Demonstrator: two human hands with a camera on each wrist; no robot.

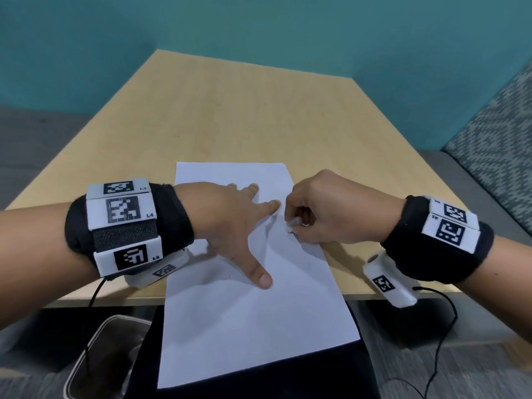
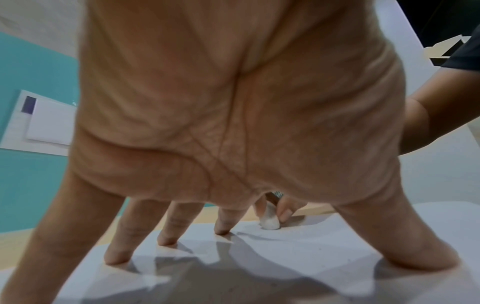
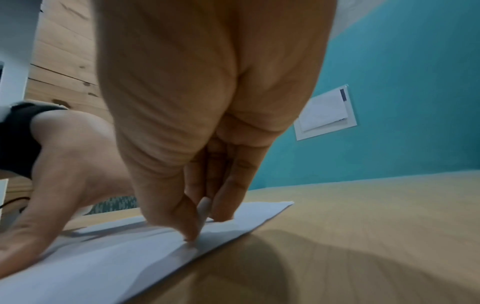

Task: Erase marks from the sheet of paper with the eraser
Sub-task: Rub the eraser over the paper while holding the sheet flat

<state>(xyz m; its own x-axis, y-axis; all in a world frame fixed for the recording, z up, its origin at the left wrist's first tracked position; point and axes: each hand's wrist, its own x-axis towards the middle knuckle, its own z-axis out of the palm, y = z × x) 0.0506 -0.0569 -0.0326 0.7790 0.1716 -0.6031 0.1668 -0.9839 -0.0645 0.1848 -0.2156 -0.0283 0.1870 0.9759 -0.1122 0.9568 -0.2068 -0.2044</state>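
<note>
You have one sheet of paper [image 1: 253, 298] on the desk [image 1: 230, 122], overhanging its near edge. Your left hand [image 1: 230, 223] presses it with fingers spread; your right hand [image 1: 319, 211] pinches one white eraser [image 2: 270, 222] against it.

Beyond the sheet of paper [image 1: 253, 298] the table [image 1: 244, 119] lies open; both hands [image 1: 230, 220] crowd its near edge.

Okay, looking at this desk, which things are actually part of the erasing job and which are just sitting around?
Part of the job:
sheet of paper, half overhanging the table's near edge
eraser, pinched by the right hand
left hand, fingers spread, pressing the paper flat

Just lying about:
clear container below the table
notice on the wall
patterned cushion
</note>
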